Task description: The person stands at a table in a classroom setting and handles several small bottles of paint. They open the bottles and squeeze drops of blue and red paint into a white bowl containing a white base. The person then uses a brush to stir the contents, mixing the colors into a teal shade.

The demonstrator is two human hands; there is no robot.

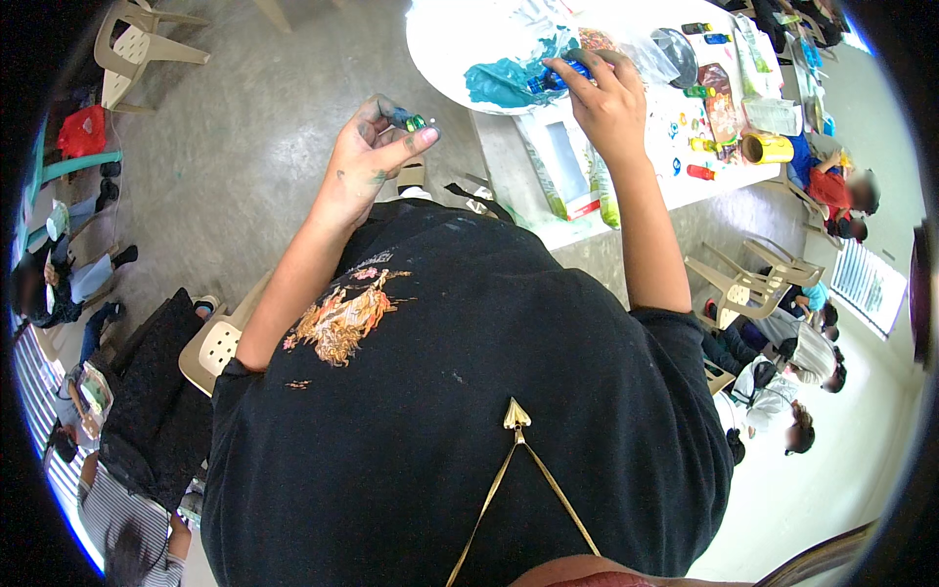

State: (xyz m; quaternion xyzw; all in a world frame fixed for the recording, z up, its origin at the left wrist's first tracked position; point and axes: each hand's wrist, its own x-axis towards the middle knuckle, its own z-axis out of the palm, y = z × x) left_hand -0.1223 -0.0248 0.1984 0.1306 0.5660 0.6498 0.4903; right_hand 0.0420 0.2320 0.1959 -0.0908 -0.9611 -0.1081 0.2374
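Note:
My left hand [378,143], smeared with dark paint, is raised left of the table and holds a small green bottle or cap [414,122] between thumb and fingers. Over the table, my right hand [603,92] grips a small blue bottle [561,75], tilted with its neck to the left. Beneath that bottle lies crumpled plastic covered in teal paint [493,83], on a large round white board or tray [442,44]. Just behind my right fingers are many small multicoloured pieces [596,40]. The full shape of the item in my left hand is hidden.
On the white table [741,174] stand or lie several small paint bottles [702,172], a yellow can [767,148], a dark round lid or dish [675,57] and a windowed box [563,169]. A plastic chair [213,352] is at my left; other people sit at both sides.

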